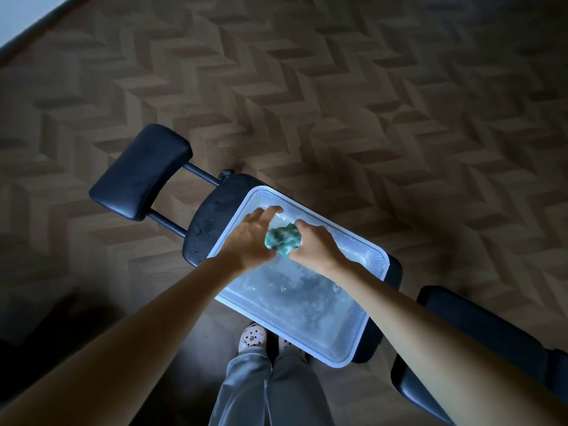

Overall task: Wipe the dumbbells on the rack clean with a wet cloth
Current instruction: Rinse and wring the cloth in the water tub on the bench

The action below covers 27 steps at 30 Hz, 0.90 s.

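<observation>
Your cloth [282, 238], a green-and-white wad bunched into a ball, sits between your two hands, above the far half of the tub. Your right hand [316, 244] grips it from the right, with the fingers curled down and around the wad. Your left hand [252, 238] lies against its left side with the fingers stretched out toward the tub's far corner. The thumb is hidden under the hand, so I cannot tell whether that hand pinches the cloth or only presses on it.

Below your hands is a translucent plastic tub [353, 361], rectangular with rounded corners, holding shallow water that looks cloudy with bubbles. It rests on a black padded bench seat [206, 222], whose bare end beside the tub carries water drops. Two dark bars run from that end to a separate black pad [138, 170] farther out to the left. Another black padded piece [479, 342] lies to your right, just beside the tub's near corner.

Your grey trousers [270, 392] and pale perforated clogs [252, 336] show at the near edge of the tub. Everything stands on a brown herringbone wood floor [368, 87].
</observation>
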Motion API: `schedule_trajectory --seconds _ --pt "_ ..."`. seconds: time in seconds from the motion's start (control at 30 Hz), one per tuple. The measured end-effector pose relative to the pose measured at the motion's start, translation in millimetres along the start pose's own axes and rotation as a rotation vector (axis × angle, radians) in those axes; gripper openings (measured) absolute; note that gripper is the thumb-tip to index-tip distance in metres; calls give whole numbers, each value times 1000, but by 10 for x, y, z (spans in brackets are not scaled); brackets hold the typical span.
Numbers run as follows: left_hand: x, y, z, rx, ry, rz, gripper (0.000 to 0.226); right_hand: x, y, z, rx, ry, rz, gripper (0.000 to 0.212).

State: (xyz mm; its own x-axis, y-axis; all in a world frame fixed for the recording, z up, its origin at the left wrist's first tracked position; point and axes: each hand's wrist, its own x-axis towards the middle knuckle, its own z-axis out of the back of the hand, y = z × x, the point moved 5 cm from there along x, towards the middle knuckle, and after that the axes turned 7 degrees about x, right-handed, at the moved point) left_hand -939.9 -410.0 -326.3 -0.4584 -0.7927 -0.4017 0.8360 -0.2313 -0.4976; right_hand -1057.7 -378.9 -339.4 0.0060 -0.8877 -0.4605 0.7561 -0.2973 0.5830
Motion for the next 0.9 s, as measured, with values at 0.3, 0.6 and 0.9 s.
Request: schedule_trajectory --seconds 0.3,0.6,0.9 --pt "53 -30 -58 -326 -44 172 29 -136 -35 -41 792 201 -138 46" --pt "162 -6 -109 -495 39 218 31 -115 -115 -280 1103 507 -266 41" --pt "1 -147 -26 287 -24 -474 70 -78 -341 -188 918 492 -496 23"
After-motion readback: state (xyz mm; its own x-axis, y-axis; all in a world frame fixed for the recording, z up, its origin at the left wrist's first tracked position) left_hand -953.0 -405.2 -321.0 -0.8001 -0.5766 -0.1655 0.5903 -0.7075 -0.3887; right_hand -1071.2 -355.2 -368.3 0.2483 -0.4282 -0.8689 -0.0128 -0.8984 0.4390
